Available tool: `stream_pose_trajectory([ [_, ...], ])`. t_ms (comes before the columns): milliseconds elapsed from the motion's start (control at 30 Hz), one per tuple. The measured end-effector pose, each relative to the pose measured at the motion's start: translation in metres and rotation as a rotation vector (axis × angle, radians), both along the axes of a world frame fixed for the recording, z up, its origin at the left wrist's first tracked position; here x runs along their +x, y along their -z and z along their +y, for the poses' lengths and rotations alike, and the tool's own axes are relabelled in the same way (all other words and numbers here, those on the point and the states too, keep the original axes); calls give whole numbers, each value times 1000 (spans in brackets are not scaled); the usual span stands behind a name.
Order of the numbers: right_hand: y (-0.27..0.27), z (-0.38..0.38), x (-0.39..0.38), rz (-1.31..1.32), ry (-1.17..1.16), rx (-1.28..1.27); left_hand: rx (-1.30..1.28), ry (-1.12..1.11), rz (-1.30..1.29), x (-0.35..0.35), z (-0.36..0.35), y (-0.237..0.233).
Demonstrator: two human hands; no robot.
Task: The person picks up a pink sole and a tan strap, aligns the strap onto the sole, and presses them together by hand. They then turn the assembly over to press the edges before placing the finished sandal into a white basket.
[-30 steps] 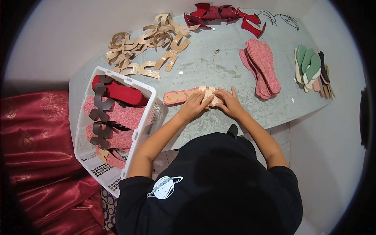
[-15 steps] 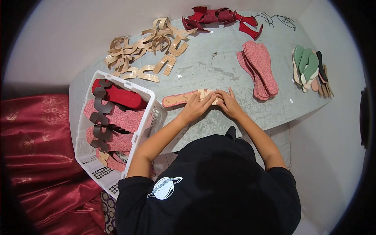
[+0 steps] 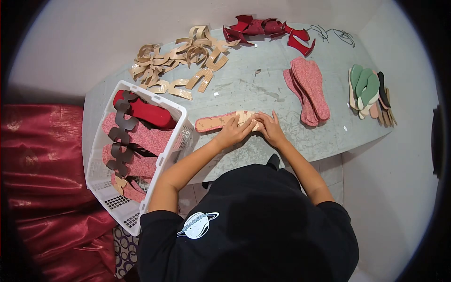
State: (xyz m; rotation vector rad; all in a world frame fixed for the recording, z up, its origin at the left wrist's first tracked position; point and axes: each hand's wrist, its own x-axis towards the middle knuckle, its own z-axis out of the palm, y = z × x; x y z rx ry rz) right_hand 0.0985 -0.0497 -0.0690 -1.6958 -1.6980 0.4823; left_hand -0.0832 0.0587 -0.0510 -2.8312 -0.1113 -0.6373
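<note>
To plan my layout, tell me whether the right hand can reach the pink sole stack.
Probably yes: the right hand touches the sandal, and only bare tabletop shows between it and the pink sole stack.

No legible text. Only lettering (image 3: 195, 221) is a slanted line across the ringed-planet print (image 3: 198, 230) on the black shirt (image 3: 253, 207), near the sleeve at frame left. Print is white, letters greyish, running along the ring; too small and blurred to spell out.
</note>
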Motion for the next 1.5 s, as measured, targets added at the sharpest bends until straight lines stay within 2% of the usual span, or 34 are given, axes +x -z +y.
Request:
stream_pose_trajectory([
  [167, 3, -1, 0, -16, 1, 32, 50, 23, -10, 4, 1, -5],
  [267, 0, 2, 0, 49, 23, 25, 105, -7, -12, 10, 6, -7],
  [467, -6, 9, 2, 199, 65, 43, 117, 78, 42, 21, 20, -22],
  [500, -11, 11, 7, 191, 64, 55, -7, 75, 87, 24, 22, -26],
  [533, -17, 13, 12, 392, 51, -41, -130, 73, 133, 26, 25, -31],
  [567, -22, 16, 16, 592, 34, -137, -117, 73, 126, 26, 25, -37],
  [667, -44, 24, 33, 645, -65, 25, -496, 66, -109, 28, 14, -68],
  [700, -52, 25, 37, 637, -58, 36, -488, 78, -114, 28, 9, -84],
  [800, -104, 26, 31, 1080, -160, 44, -969, -34, -356, 15, 3, -118],
  [833, -122, 25, 23, 1073, -173, 49, -957, -36, -366, 11, 0, -128],
  [933, -156, 32, -6, 1421, -252, 5, -1280, -18, -697, -4, -4, -148],
  [967, -165, 36, -18, 1416, -270, 4, -1265, -23, -708, -12, -4, -154],
  [1033, -184, 41, -43, 1368, -252, 7, -1344, -6, -910, -31, -7, -166],
  [1100, -196, 50, -67, 1331, -290, -8, -1368, -34, -939, -55, -6, -174],
  [1167, -206, 58, -91, 1173, -304, 28, -1358, -32, -998, -79, -6, -181],
  [1500, -233, 100, -210, 1192, -451, -69, -1286, -128, -1230, -196, -8, -203],
])
